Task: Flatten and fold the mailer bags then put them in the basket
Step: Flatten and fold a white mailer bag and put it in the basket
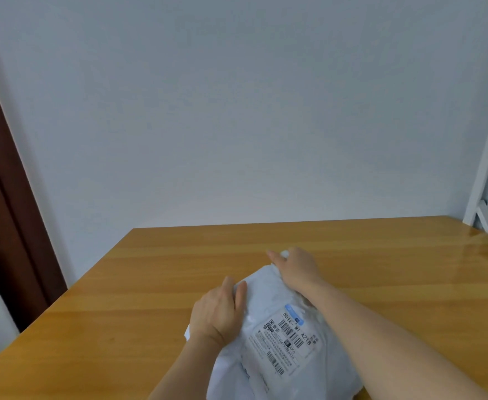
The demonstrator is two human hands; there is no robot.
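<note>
Right now both hands work the far end of a white mailer bag (pixel 277 327), which lies on the wooden tabletop (pixel 150 269) near its front edge, shipping label (pixel 287 339) facing up. The left hand (pixel 218 311) grips the bag's left edge, thumb on top and fingers wrapped round the side. The right hand (pixel 296 268) pinches the far corner, its fingers curled on the plastic. The bag looks puffy and creased, so flattening seems the step in hand. It would go best by holding one edge down, sweeping trapped air toward the open end, then creasing. No basket is in view.
</note>
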